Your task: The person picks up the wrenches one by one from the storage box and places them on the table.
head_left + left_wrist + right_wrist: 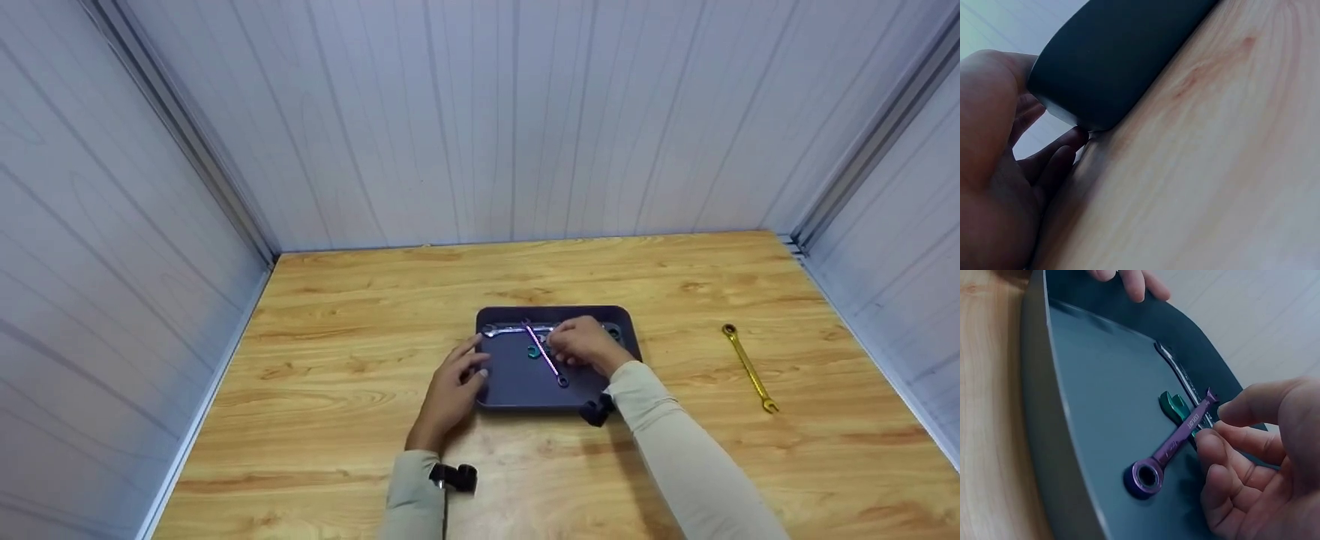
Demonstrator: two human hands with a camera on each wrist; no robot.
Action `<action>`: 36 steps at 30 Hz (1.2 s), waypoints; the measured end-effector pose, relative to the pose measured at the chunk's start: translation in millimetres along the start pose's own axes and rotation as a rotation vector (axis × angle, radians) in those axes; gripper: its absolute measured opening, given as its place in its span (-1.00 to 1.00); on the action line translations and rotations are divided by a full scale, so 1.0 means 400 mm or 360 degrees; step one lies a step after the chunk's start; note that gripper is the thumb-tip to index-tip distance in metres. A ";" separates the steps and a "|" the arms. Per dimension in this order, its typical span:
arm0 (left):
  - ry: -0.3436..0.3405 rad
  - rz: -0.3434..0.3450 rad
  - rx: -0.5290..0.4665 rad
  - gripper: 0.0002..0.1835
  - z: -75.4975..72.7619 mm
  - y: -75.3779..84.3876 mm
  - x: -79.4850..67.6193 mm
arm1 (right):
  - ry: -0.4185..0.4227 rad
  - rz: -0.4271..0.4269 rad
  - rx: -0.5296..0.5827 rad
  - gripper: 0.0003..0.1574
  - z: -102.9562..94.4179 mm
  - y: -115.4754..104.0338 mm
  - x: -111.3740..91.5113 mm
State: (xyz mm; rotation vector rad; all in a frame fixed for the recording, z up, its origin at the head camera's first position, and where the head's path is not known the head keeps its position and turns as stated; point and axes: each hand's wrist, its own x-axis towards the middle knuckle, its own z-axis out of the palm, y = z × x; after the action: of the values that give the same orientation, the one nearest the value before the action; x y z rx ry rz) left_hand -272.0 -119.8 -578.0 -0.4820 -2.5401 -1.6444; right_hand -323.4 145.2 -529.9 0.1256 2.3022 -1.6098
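While the left hand point(448, 386) rests with fingers apart against the tray's point(511, 386) left edge, a silver wrench point(508, 330) lies along the far edge. Under a slanting purple wrench point(544, 352) lies a green wrench point(1172, 412). Beside these, the right hand point(586, 345) has its fingers curled; whether they hold anything cannot be determined. Toward the bench's point(352, 352) right edge lies a yellow wrench point(748, 367), clear of the tray.

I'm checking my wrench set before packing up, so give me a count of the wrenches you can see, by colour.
Purple wrench: 1
Green wrench: 1
Silver wrench: 1
Yellow wrench: 1
Total in view: 4
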 end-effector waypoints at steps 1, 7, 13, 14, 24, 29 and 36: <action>-0.0003 -0.0003 -0.0002 -0.70 0.000 0.000 0.000 | 0.0000 -0.0001 -0.0006 -0.74 0.002 -0.001 0.000; -0.0017 -0.0002 0.0001 -0.69 -0.001 -0.001 -0.001 | 0.0003 -0.0035 -0.0073 -0.78 0.015 -0.001 0.003; 0.0003 0.0035 -0.0006 -0.70 0.001 -0.002 0.009 | 0.0047 -0.0005 -0.0031 -0.83 0.014 -0.003 0.006; 0.0007 0.0037 -0.0005 -0.70 0.000 -0.002 0.010 | 0.0054 0.0005 -0.0019 -0.84 0.014 -0.003 0.007; 0.0011 0.0031 -0.0016 -0.70 0.001 -0.002 0.003 | 0.0050 0.0058 0.0218 -0.79 0.011 0.024 0.013; 0.0018 0.0052 -0.0035 -0.70 0.000 0.001 0.010 | 0.0111 0.0046 0.0267 -0.77 0.014 0.023 0.011; -0.0017 0.0035 0.0002 -0.69 0.000 -0.001 0.005 | 0.0211 -0.0005 0.0057 -0.93 0.036 0.013 0.005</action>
State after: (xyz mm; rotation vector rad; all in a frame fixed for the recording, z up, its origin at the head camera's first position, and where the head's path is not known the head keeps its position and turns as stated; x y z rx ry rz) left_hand -274.0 -119.7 -578.0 -0.5180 -2.5339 -1.6373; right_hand -320.9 133.6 -539.7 0.2442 2.3725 -1.6924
